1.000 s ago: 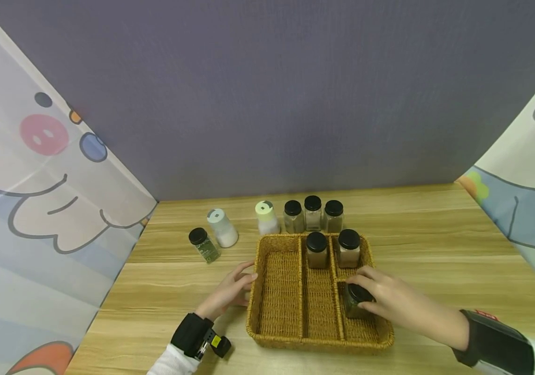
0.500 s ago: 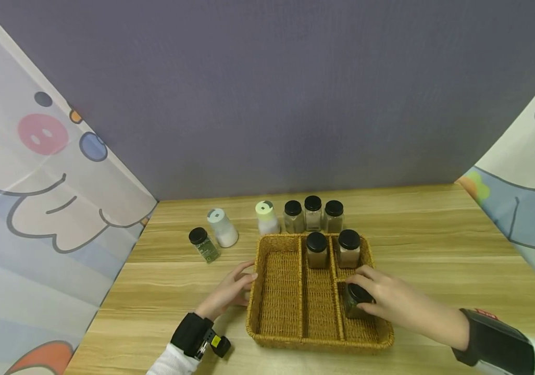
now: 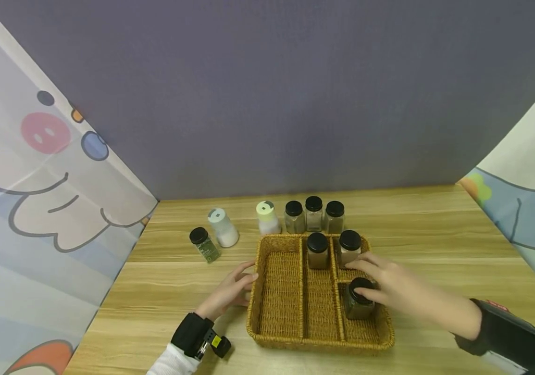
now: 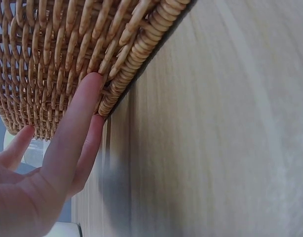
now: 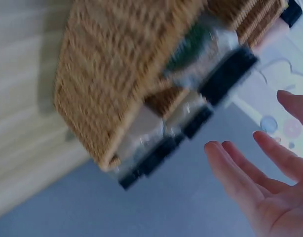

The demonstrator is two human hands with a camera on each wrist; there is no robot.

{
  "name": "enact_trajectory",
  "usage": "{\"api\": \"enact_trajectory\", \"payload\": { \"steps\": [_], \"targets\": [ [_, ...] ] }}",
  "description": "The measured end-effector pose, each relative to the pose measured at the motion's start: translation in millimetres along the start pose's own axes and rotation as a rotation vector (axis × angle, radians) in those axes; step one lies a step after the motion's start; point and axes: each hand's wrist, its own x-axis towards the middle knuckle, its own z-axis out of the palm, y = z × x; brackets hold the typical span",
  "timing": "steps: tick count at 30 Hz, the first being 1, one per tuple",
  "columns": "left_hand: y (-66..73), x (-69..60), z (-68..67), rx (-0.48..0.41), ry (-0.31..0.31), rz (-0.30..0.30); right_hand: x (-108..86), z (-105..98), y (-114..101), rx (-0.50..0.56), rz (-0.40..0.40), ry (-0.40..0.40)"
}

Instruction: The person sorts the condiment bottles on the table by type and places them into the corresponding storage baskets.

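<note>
A divided wicker basket lies on the table, its left wall touched by the extended fingertips of my left hand. Its woven side fills the upper left of the left wrist view. In the front right compartment stands a black-lidded glass jar with dark green contents. My right hand hovers at that jar's right, fingers spread; the right wrist view shows the fingers apart from the lid. Behind it, a jar with pinkish contents occupies the back right compartment. A brown-filled jar stands in the middle one.
Behind the basket, several containers stand in a row: black-lidded jars and a yellow-topped white bottle. To the left are a blue-topped white bottle and a green-filled jar. A grey wall rises beyond.
My right hand has let go of the green-filled jar, its fingers spreading and shifting slightly right. That jar now stands free in the front right compartment. My left hand stays against the basket.
</note>
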Motion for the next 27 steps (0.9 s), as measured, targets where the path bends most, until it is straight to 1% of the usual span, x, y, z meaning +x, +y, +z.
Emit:
{"api": "enact_trajectory", "payload": {
  "steps": [3,6,8,13,15,18,22,27],
  "targets": [
    [0.2,-0.4,0.1,0.006,-0.001,-0.004,6.3,-8.2,3.8,-0.008,-0.011,0.045],
    [0.9,-0.8,0.3,0.000,-0.001,-0.003,12.4,-16.0,7.1,-0.030,-0.010,0.066],
    [1.5,-0.9,0.5,-0.005,-0.002,0.000,16.3,-19.8,9.7,-0.067,-0.005,0.066],
    [2.0,-0.9,0.7,-0.005,0.001,-0.001,25.5,-25.0,15.6,-0.065,-0.004,0.055],
    [1.9,-1.2,0.6,-0.002,0.003,-0.003,29.4,-26.5,18.1,-0.049,-0.006,0.050],
    [1.8,-1.3,0.7,0.001,0.003,-0.002,35.6,-27.7,24.1,-0.066,0.007,0.048],
    [1.0,-0.7,0.4,0.008,0.005,0.001,45.1,-28.9,33.4,-0.065,0.048,0.021],
    [2.8,-1.6,1.1,0.009,0.008,0.004,57.2,-29.3,46.5,0.005,0.146,-0.059]
  ]
}}
